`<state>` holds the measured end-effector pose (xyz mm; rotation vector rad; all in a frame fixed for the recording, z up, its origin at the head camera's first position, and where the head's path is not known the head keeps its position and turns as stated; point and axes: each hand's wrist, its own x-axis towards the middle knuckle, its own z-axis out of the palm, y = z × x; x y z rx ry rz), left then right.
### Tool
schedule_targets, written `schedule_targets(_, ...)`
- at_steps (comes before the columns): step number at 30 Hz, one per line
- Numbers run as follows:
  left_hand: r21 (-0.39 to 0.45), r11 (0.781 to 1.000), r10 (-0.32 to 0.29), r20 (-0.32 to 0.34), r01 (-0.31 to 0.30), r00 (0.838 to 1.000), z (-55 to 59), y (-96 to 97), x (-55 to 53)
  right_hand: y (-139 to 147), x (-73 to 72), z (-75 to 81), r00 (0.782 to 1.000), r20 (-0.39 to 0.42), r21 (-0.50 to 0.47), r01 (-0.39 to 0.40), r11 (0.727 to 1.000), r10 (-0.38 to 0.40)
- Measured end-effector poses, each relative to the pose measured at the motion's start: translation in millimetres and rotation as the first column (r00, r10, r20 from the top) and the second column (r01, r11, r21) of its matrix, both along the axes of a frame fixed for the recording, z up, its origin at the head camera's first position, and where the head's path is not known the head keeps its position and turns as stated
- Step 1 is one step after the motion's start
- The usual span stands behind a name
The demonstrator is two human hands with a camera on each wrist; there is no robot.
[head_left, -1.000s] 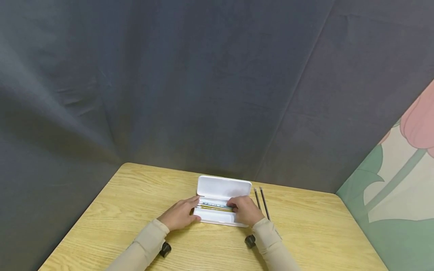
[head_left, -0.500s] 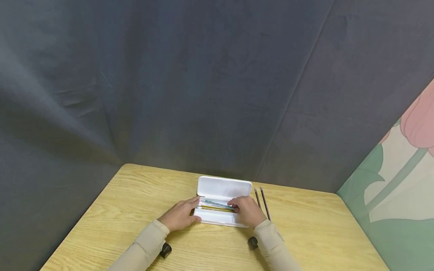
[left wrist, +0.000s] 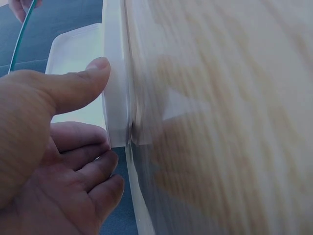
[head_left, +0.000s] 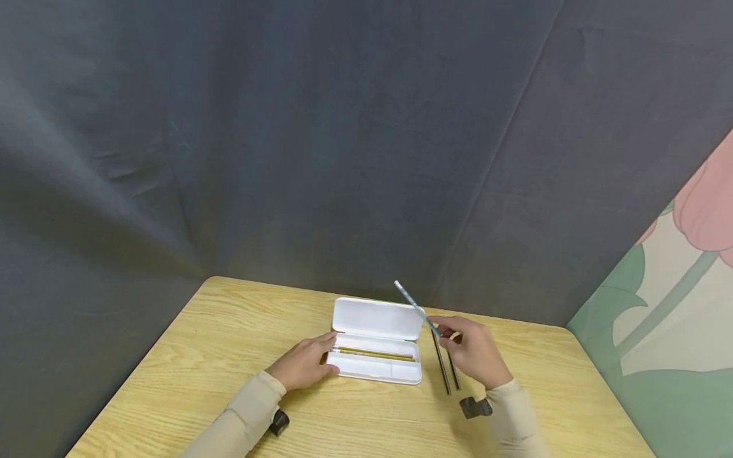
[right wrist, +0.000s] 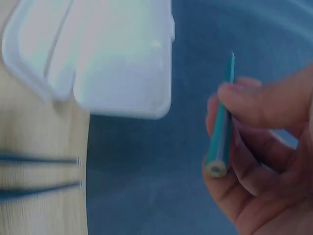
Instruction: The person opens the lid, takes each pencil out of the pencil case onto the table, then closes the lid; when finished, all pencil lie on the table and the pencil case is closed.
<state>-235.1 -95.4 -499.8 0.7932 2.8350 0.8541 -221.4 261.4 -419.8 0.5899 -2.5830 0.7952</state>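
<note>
A white pencil case [head_left: 361, 369] lies on the table with its lid [head_left: 378, 318] raised at the back. Inside it, yellow pencils [head_left: 375, 353] lie lengthwise; their exact number is hard to tell. My left hand [head_left: 302, 362] grips the case's left end, thumb [left wrist: 80, 88] at the front side and fingers curled against the end. Beyond the case's right end, my right hand [head_left: 476, 351] pinches a teal pencil [right wrist: 218, 139] between thumb and fingers. This pencil is raised and tilted, its pale-tipped end up and to the left, its flat unsharpened end facing the right wrist camera.
Two dark pencils [head_left: 439, 366] lie side by side on the wooden table [head_left: 240, 324], right of the case and partly under the right hand. A dark curtain [head_left: 343, 159] hangs behind the table; a flower-patterned cloth [head_left: 676, 331] is at the right.
The right hand has lifted the teal pencil out of the case and carried it right, above the dark pencils. My left hand stays at the case's left end.
</note>
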Motion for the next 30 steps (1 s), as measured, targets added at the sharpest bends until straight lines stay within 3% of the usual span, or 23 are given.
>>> schedule_targets(3,0.006,1.0,-0.001,0.003,0.001,1.0,0.2,-0.8,-0.3,20.4,-3.4,0.0,0.994,0.01,-0.032,0.108,0.994,-0.107)
schedule_targets(6,0.008,1.0,-0.004,0.003,0.004,1.0,0.5,-1.3,-0.6,38.0,-8.0,-7.4,0.975,0.099,-0.022,0.201,0.979,-0.198)
schedule_targets(11,0.009,1.0,-0.006,0.006,0.006,1.0,0.1,-1.3,-0.9,56.2,-15.9,-34.1,0.906,0.274,0.053,0.32,0.946,-0.322)
schedule_targets(15,0.005,1.0,-0.01,0.007,0.01,1.0,-0.5,-1.2,-0.5,64.0,-22.0,-59.4,0.87,0.349,0.111,0.331,0.937,-0.349)
schedule_targets(19,0.006,1.0,-0.02,0.014,0.02,1.0,-2.2,-0.9,-0.8,66.1,-23.8,-74.6,0.846,0.396,0.159,0.319,0.934,-0.356)
schedule_targets(21,0.008,1.0,-0.022,0.015,0.022,1.0,-2.8,-0.6,-0.9,65.4,-23.4,-77.3,0.835,0.418,0.173,0.313,0.934,-0.357)
schedule_targets(30,0.011,1.0,-0.012,-0.007,0.012,1.0,-4.0,-0.3,-1.6,61.3,-21.1,-72.4,0.825,0.464,0.175,0.272,0.946,-0.323)
